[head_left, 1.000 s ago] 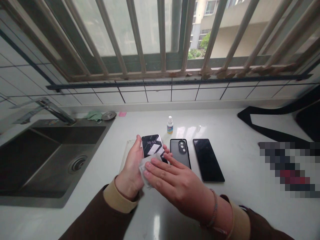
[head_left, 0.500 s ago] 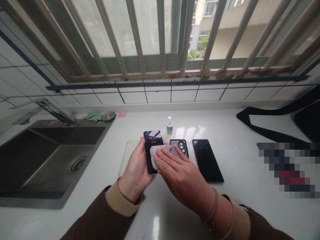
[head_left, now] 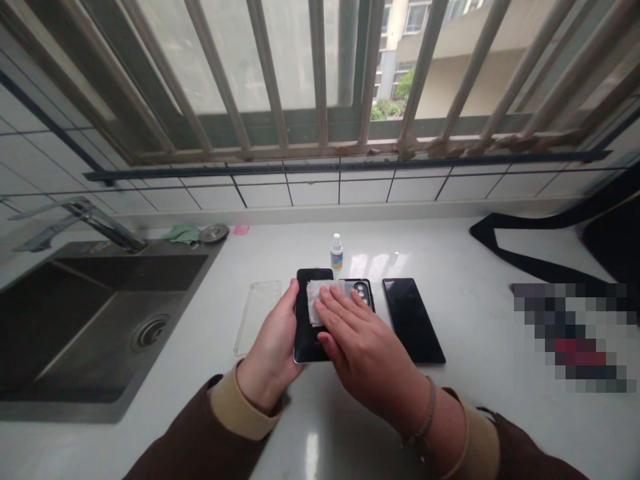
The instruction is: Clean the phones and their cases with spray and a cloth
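My left hand (head_left: pixel 270 340) is closed around the left side of a smartphone (head_left: pixel 306 337), held above the counter with its dark screen facing up. My right hand (head_left: pixel 363 343) presses a light grey wiping cloth (head_left: pixel 315 303) with zigzag edges flat against that screen, the fingers nearly straight and close together. Partly covered by the right hand, a black-edged phone case (head_left: pixel 369 285) with round camera holes lies just behind. To the left rests a clear phone case (head_left: pixel 257 310). A small white bottle (head_left: pixel 337 253) with a coloured label stands upright beyond the phone.
A second dark phone or small tablet (head_left: pixel 414 323) lies right of my hands. At left are a sink (head_left: pixel 200 283) with a faucet (head_left: pixel 100 223), a green cloth (head_left: pixel 183 234) and a metal drain cover (head_left: pixel 214 233). A black strap (head_left: pixel 530 257) lies at right, near a blurred-out patch. Window bars rise behind.
The phone has come slightly nearer and its lit clock display has gone dark. My right hand has slid the cloth a little up and right across the screen.
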The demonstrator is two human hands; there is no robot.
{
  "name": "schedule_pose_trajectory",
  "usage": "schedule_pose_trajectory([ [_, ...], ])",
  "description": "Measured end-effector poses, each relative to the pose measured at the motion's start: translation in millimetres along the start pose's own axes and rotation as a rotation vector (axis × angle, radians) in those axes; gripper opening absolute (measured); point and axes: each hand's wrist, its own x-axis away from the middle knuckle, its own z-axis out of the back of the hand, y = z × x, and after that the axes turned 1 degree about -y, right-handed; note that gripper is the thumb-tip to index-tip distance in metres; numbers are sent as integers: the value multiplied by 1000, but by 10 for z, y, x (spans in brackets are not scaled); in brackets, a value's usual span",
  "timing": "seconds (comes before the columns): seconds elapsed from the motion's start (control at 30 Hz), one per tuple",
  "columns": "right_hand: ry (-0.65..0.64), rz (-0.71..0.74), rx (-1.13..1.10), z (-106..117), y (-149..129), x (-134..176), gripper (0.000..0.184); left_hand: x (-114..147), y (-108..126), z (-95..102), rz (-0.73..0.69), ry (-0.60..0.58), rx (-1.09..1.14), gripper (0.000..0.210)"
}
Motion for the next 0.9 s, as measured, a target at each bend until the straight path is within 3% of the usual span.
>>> schedule_pose_trajectory([
  [0.17, -58, 117, -99, 28, -55, 20, 41, -45, 128, 27, -109, 91, 43, 60],
  [0.33, 23, 129, -156, 39, -86, 13, 40, -10, 170, 30, -211, 117, 53, 59],
  [0.67, 105, -68, -42, -13, 44, -8, 46, 39, -55, -12, 19, -128, 6, 52],
  [0.9, 130, -126, -97, 62, 135, -34, 43, 104, -75, 59, 170, -175, -181, 42],
])
